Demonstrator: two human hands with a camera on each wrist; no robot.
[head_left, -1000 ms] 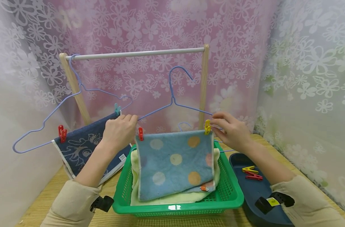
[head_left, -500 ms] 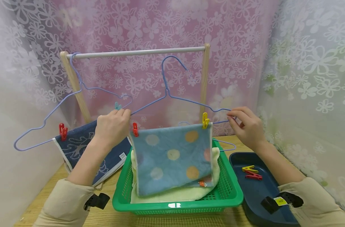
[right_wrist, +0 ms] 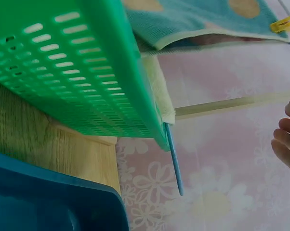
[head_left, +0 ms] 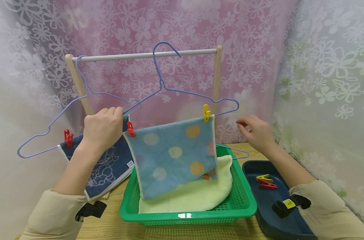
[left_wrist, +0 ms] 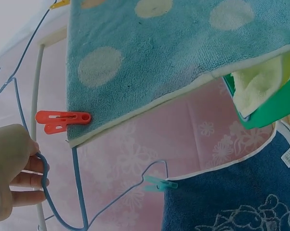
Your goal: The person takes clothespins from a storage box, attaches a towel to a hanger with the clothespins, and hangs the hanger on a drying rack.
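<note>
My left hand [head_left: 104, 128] grips the left end of a blue wire hanger [head_left: 186, 92]; in the left wrist view, fingers curl round its bent wire [left_wrist: 47, 185]. From the hanger's lower bar hangs a light blue dotted towel [head_left: 173, 151], fastened by a red clothespin [head_left: 131, 129] on the left and a yellow clothespin [head_left: 206, 113] on the right. The hanger tilts, its hook level with the rack's rail [head_left: 125, 57]; whether they touch I cannot tell. My right hand [head_left: 256, 133] is off the hanger, a little right of its free end, fingers loosely bent and holding nothing.
A second hanger [head_left: 62, 111] with a navy towel [head_left: 110, 163] hangs at the rack's left end. Below stands a green basket [head_left: 184, 216] holding a pale yellow towel [head_left: 184, 198]. At right, a dark blue tray [head_left: 261, 203] holds yellow and red clothespins [head_left: 268, 185].
The hanger with the dotted towel has risen and moved left, its hook now at rail height. My right hand has let go of the hanger's right end; my left still holds on.
</note>
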